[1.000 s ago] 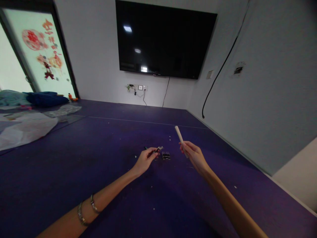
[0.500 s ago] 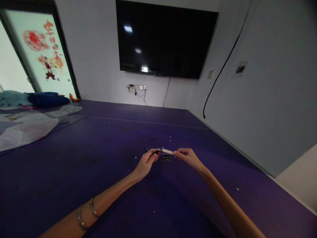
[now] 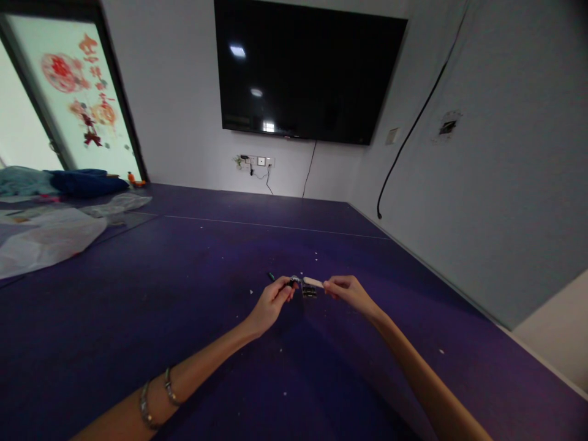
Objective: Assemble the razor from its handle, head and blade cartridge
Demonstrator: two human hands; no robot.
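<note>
My left hand (image 3: pixel 272 301) is closed, pinching a small dark object with a pale, shiny part (image 3: pixel 294 280); its kind is too small to tell. Between the fingertips of my right hand (image 3: pixel 348 291) is a pale flat stick (image 3: pixel 313 282), which points left at that object. A narrow gap appears between the stick's tip and the object. Just below the stick, a small black piece with light lines (image 3: pixel 309 292) rests on the purple surface (image 3: pixel 220 343). Beyond my left fingers lies a thin dark green item (image 3: pixel 271 276).
White scraps (image 3: pixel 251 292) dot the surface. Clear and white plastic sheeting (image 3: pixel 55 239) lies at the left, with blue cloth (image 3: pixel 87 182) behind it. A television (image 3: pixel 307 73) hangs on the far wall, and a black cable (image 3: pixel 408 131) dangles down the right wall.
The stick in my right hand has shifted slightly right, its tip drawing back from the small dark object. My left hand has barely moved.
</note>
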